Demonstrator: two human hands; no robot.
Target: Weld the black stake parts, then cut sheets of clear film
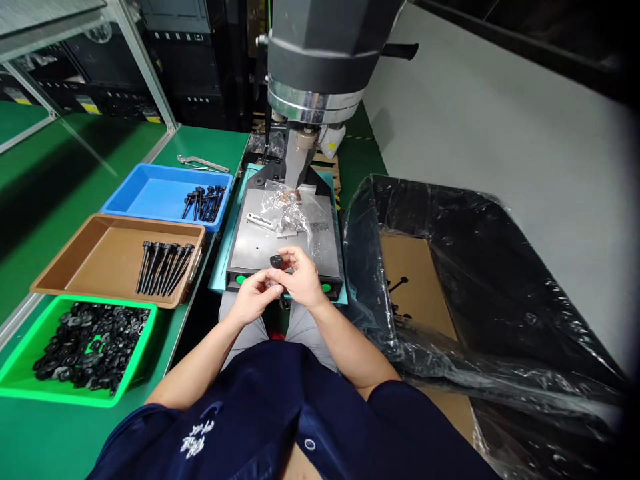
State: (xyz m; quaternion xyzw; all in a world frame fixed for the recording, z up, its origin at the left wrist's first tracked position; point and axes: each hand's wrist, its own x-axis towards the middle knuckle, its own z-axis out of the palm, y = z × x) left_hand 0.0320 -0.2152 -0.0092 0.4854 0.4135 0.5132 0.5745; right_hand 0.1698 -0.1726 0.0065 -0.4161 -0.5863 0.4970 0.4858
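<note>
A black bolt [276,261] with a thick round head stands roughly upright between my hands, just in front of the press base. My right hand [303,279] closes around its upper part, thumb and fingers just under the head. My left hand [254,295] pinches lower on the same bolt, fingertips touching those of the right. Fingers cover most of the shaft, and its dark lower end shows beneath them. Whether a small washer sits on the shaft is hidden. Beyond my hands lies the metal base plate [245,243] of the press, with clear plastic film [293,210] over its fixture.
Left, a blue tray [135,190] and a brown tray [90,257] hold black bolts; a green tray [140,357] holds small black round parts. A wrench [203,162] lies behind. The press head [320,60] hangs above the plate. Right stands a plastic-lined box [480,267] with bolts inside.
</note>
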